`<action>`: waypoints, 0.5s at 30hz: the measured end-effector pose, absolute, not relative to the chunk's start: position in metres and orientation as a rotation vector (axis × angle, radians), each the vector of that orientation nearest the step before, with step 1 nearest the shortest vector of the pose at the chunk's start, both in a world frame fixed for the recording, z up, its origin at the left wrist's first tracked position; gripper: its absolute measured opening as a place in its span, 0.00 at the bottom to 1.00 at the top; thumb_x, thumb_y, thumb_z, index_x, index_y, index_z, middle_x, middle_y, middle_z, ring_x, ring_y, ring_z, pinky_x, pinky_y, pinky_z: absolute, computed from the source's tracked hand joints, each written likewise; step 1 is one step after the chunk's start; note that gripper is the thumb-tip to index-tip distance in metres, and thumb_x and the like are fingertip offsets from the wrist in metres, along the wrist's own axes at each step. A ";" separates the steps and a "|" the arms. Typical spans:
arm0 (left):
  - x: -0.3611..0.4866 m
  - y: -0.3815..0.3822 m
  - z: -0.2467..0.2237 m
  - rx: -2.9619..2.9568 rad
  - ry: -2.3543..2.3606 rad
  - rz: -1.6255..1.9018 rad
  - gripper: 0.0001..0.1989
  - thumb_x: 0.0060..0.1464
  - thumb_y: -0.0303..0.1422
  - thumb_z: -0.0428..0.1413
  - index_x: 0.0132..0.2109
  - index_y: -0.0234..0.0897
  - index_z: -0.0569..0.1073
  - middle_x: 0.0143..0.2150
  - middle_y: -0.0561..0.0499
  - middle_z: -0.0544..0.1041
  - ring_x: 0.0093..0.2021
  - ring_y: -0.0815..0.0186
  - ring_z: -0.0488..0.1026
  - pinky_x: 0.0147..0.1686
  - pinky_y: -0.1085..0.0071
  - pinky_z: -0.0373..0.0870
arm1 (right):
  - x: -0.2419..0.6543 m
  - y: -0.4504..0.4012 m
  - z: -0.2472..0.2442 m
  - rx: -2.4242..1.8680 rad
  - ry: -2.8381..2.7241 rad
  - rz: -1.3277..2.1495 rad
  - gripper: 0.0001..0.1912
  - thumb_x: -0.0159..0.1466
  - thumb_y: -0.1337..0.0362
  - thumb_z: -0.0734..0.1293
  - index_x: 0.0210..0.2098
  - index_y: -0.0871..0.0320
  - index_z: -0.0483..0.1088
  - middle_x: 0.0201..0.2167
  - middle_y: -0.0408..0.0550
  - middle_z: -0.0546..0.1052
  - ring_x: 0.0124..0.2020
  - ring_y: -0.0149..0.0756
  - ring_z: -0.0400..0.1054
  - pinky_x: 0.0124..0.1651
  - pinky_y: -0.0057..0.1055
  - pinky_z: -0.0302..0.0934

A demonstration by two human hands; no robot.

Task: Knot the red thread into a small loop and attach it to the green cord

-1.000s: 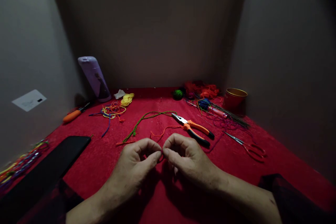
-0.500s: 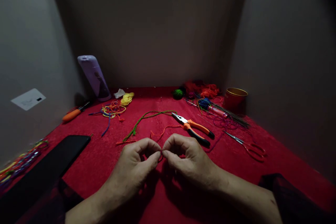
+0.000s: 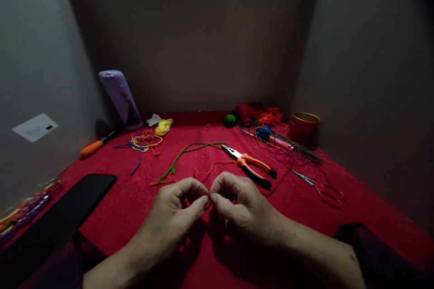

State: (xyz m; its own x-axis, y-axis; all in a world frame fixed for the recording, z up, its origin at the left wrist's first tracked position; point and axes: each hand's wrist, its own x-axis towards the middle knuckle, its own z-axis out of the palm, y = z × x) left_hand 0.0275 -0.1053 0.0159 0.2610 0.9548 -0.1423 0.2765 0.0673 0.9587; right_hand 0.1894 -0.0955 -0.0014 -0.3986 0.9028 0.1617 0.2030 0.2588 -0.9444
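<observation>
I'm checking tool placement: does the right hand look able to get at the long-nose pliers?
Likely yes: the long-nose pliers lie just beyond the right hand, handles uncovered, though that hand pinches a thin reddish loop.

Pliers (image 3: 241,161) on cloth (image 3: 118,216), just behind R hand (image 3: 247,210), w/ yarn balls (image 3: 230,120) farther back. Scissors (image 3: 310,181) R of pliers, cup (image 3: 304,131) behind them. Bottle (image 3: 118,99) at back L.

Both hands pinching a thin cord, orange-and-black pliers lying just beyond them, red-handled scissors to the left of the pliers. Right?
Wrong side for the scissors: the head view shows the red-handled scissors to the right of the orange-and-black pliers. The rest stands: left hand and right hand pinch a thin cord, pliers just beyond them.
</observation>
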 end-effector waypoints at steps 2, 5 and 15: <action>0.028 -0.106 0.017 1.413 1.225 0.776 0.08 0.52 0.36 0.53 0.32 0.36 0.69 0.19 0.58 0.66 0.14 0.75 0.61 0.12 0.80 0.55 | 0.189 -0.096 -0.002 -0.997 -1.705 1.294 0.03 0.60 0.68 0.60 0.29 0.59 0.62 0.18 0.38 0.66 0.17 0.24 0.60 0.20 0.20 0.54; 0.028 -0.108 0.020 1.372 1.214 0.779 0.08 0.52 0.36 0.54 0.32 0.36 0.69 0.19 0.58 0.67 0.14 0.75 0.61 0.13 0.80 0.56 | 0.189 -0.096 -0.003 -0.937 -1.574 1.445 0.03 0.61 0.67 0.61 0.30 0.59 0.62 0.17 0.37 0.66 0.16 0.24 0.61 0.19 0.20 0.54; 0.027 -0.104 0.022 1.279 1.147 0.841 0.06 0.48 0.32 0.57 0.30 0.32 0.72 0.23 0.54 0.71 0.19 0.75 0.64 0.17 0.79 0.59 | 0.189 -0.092 -0.008 -0.849 -1.464 1.594 0.05 0.61 0.64 0.62 0.31 0.59 0.62 0.16 0.37 0.67 0.15 0.25 0.62 0.21 0.22 0.56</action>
State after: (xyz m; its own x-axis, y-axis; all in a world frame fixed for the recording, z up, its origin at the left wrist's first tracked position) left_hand 0.0267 -0.1041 0.0219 0.2618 0.9496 -0.1725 0.1216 0.1448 0.9820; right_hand 0.1894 -0.0924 -0.0081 -0.4602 0.8870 0.0372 -0.1122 -0.0165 -0.9936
